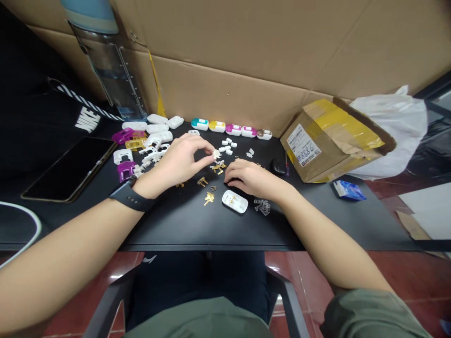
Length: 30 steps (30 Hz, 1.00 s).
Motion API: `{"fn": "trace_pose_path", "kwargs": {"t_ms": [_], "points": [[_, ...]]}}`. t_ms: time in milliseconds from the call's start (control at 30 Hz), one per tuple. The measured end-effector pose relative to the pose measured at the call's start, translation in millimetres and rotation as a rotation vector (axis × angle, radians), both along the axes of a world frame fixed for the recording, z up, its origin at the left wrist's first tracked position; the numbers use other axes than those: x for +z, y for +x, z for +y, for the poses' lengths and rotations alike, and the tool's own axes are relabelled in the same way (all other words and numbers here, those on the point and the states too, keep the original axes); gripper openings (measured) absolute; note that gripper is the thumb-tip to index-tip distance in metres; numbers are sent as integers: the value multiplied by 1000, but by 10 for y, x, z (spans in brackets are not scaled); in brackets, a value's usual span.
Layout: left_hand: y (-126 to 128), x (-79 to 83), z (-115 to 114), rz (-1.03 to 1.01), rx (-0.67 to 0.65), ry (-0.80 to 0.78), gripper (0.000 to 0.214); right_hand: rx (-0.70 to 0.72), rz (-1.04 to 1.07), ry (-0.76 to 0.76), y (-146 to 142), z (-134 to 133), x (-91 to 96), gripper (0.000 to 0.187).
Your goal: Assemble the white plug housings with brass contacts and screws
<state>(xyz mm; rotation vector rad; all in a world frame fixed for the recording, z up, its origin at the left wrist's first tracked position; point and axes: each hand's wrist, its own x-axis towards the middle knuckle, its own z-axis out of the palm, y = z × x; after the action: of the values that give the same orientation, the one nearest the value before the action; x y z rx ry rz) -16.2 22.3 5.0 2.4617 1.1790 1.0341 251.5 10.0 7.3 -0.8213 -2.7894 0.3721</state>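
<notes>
The left hand (pixel 178 162) pinches a small white plastic plug part (pixel 215 154) between thumb and fingertips, just above a loose cluster of brass terminals (pixel 217 167). The right hand (pixel 248 177) lies curled and palm-down on the black tabletop (pixel 176 225) just beside that cluster, and whether it holds anything is hidden; an open white plug shell (pixel 234 202) sits near it. A slackened pinch could drop the small part among the other white pieces (pixel 225 149), and any sideways drag of the right fingers (pixel 230 173) could scatter the unsecured brass terminals.
</notes>
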Motion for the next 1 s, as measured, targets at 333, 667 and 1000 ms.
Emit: {"fn": "trace_pose_path", "kwargs": {"t_ms": [333,667,1000], "points": [[-6,-19,15,-4,-21,2,21,-31,6,-49,4,19,5,9],[-2,-5,13,-2,-18,21,22,-58,41,-89,14,30,23,10],[-9,-8,1,8,-3,-28,25,-53,44,-105,20,26,46,14]]}}
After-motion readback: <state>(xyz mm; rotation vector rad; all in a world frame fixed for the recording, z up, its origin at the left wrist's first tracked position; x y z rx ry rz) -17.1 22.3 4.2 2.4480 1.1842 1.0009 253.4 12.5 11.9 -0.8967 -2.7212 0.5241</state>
